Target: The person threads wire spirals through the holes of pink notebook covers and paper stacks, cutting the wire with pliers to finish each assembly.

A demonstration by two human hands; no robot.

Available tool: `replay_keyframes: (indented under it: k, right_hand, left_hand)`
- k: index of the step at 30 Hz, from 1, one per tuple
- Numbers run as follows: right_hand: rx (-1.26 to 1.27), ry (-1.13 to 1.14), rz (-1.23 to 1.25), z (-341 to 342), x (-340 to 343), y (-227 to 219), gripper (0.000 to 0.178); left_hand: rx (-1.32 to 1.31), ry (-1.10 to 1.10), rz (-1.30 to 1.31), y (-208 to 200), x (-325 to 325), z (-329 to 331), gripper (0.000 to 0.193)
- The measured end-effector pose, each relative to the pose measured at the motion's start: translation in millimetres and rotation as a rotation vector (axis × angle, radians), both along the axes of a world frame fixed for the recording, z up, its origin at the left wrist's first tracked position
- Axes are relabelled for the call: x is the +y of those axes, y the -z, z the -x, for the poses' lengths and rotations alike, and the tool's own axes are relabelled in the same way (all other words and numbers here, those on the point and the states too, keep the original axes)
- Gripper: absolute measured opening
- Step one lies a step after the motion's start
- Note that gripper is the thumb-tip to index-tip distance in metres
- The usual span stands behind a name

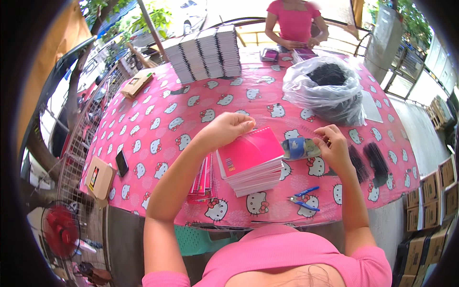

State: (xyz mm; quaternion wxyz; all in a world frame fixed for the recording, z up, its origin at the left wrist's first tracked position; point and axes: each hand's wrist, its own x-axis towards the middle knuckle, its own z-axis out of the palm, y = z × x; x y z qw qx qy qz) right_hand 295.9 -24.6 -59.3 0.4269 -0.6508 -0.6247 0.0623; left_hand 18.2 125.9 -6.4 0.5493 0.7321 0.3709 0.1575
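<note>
A stack of small notebooks with a bright pink cover on top [251,152] stands in front of me. My left hand [224,130] is closed in a pinch at the stack's far edge; anything between its fingertips is too small to make out. To the right of the stack, my right hand [333,147] has thumb and fingers drawn together. What it holds, if anything, I cannot make out. Beside its fingertips lies a blue printed packet or roll [299,149]. Blue-handled cutting pliers [305,201] lie spread nearer to me. Several pink notebooks [203,179] sit left of the stack.
Black binding coils [376,162] lie at right, below a clear plastic bag [296,88] filled with black material. Tall stacks of black-bound notebooks [203,57] stand far left. A phone [122,164] and cardboard box [100,178] sit left. Another person [294,24] works across the table.
</note>
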Motion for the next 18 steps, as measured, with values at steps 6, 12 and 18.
replay_keyframes:
  k: [6, 12, 18]
  right_hand:
    - [-0.284, -0.581, -0.009, 93.8, 4.1, -69.9, 0.023]
    - [-0.579, -0.961, 0.068, 151.0, 53.2, -60.7, 0.032]
    - [-0.377, -1.157, 0.301, 149.5, 71.0, -68.7, 0.031]
  left_hand:
    - [-0.233, -0.213, -0.071, -17.4, -9.0, 38.7, 0.035]
    - [-0.491, -0.413, 0.023, -5.0, -42.1, 71.7, 0.031]
    - [-0.706, -0.543, 0.195, 35.5, -66.7, 101.7, 0.029]
